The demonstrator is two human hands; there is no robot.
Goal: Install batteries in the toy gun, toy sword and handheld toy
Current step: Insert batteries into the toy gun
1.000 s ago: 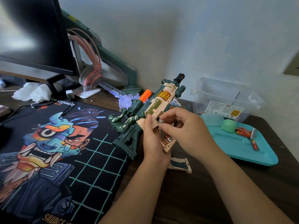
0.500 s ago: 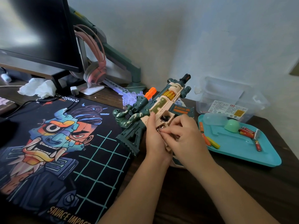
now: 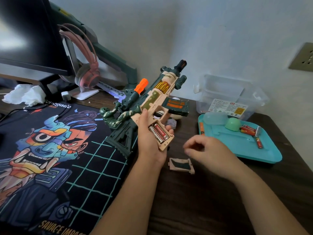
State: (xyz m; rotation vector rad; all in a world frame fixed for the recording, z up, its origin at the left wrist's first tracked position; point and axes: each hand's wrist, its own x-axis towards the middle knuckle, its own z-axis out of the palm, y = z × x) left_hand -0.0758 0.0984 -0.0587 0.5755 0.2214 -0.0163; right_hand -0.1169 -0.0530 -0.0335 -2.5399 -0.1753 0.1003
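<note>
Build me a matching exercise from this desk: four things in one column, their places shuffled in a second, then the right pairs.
1. toy gun
2. battery cover
3. headphones
4. loose batteries

A. on the teal tray
B. hanging beside the monitor
C. flat on the desk, near the right hand
D. gripped by the left hand

Pairs: 1-D, 2-C, 3-B, 4-A

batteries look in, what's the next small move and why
Probably the right hand picks up the cover lying near it on the desk: the left hand holds the gun, whose open bay shows batteries seated.
</note>
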